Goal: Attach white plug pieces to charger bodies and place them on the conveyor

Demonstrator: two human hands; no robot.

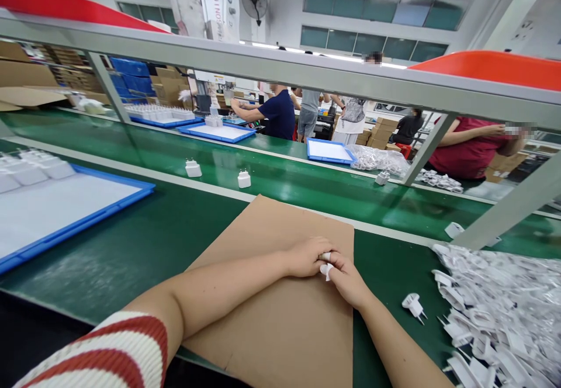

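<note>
Over a brown cardboard sheet (272,324) on the green bench, my two hands meet. My left hand (307,256) is closed, its curled fingers reaching against the fingers of the other hand. My right hand (348,280) is bent closed too, with white wraps (326,270) on its thumb and forefinger. Whether anything small lies between the fingers is hidden. To the right of the cardboard lies a loose white plug part with two pins (412,306). A large heap of similar white plug parts (486,329) lies beyond it, partly in clear plastic.
At left, a blue-rimmed tray (118,204) holds white chargers. White chargers (244,179) stand on the green conveyor belt (280,169) ahead. A metal shelf frame (280,66) with slanting posts spans overhead. Across the belt are more trays (331,151) and several people at work.
</note>
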